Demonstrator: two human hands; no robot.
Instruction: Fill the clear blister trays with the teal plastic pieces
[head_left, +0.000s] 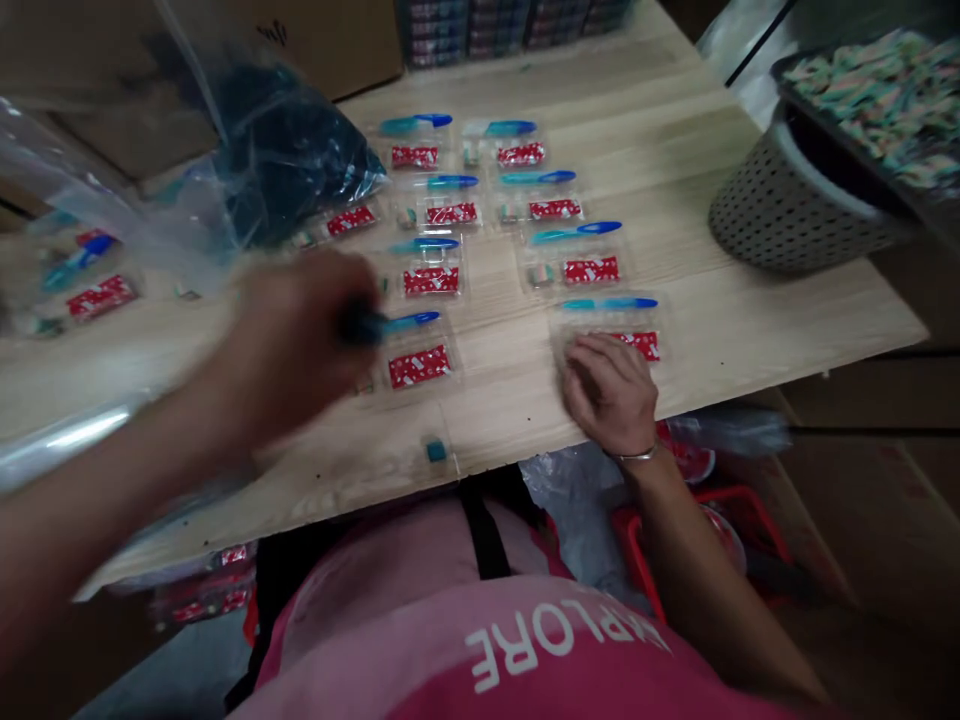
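My left hand (289, 340) is blurred by motion, and its fingers close around the dark blue end of a plastic spoon (409, 322). My right hand (609, 395), with a metal bracelet at the wrist, lies over a clear plastic packet (592, 335) and covers most of it. A red-and-white label (641, 345) shows beyond those fingers. Several similar packets (427, 280) stand in rows on the light wooden table (720, 320), each with a red label, and most have a blue-and-teal spoon above. A small teal cube (436, 451) lies near the table's front edge.
A clear bag of dark blue pieces (292, 150) lies at the table's far left. A perforated grey bin (795, 205) stands at the right, below a tray of pastel sticks (877, 105). Cardboard boxes (225, 50) and stacked packages (510, 25) line the back.
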